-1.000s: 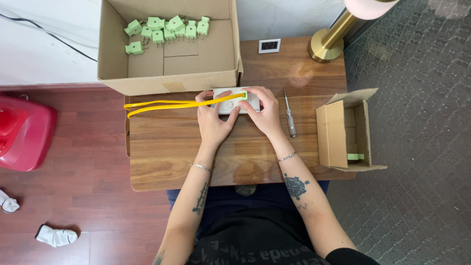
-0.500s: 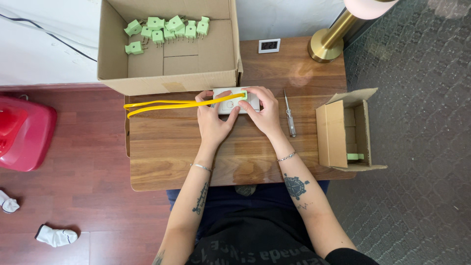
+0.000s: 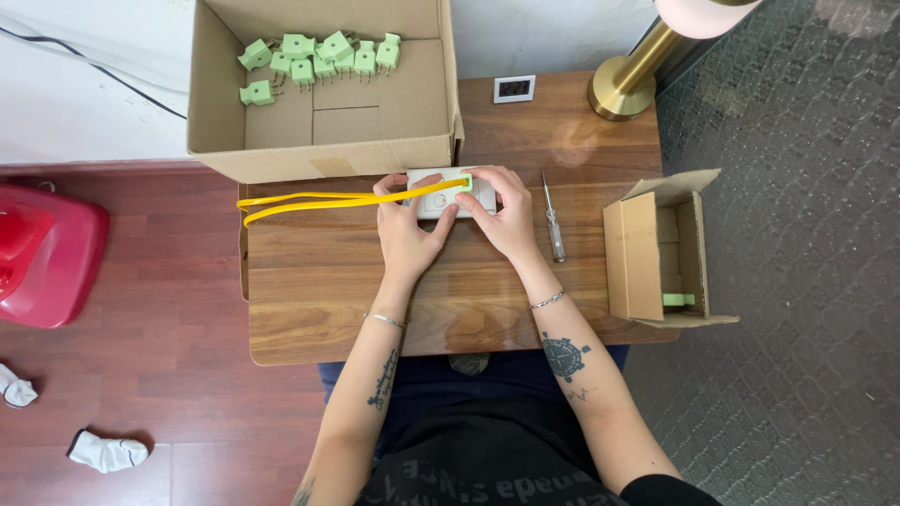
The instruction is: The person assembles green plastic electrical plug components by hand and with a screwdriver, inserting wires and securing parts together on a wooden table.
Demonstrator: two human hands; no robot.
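Hands meet over one small white plate-like part, which lies flat on the wooden worktop. The left hand has its fingers curled on the left edge of this part, and the thumb presses on its near edge. The right hand has its fingers bent over the right and far edges. Both hands are closed on the part, so it sits between the two sets of fingers.

Across the top of the part runs a yellow strap, with a light green end piece just beside the right fingertips. The strap goes out to the left of the left fingers, as a long narrow loop that lies on the worktop.

Just to the right of the right hand lies a screwdriver, apart from the fingers. Further right stands a small open cardboard box on its side. Beyond the fingers, at the far edge, stands a large cardboard box that holds several light green plugs. Also beyond the right fingers are a small digital clock and the brass base of a lamp. On the floor, far to the left, a red object is seen.
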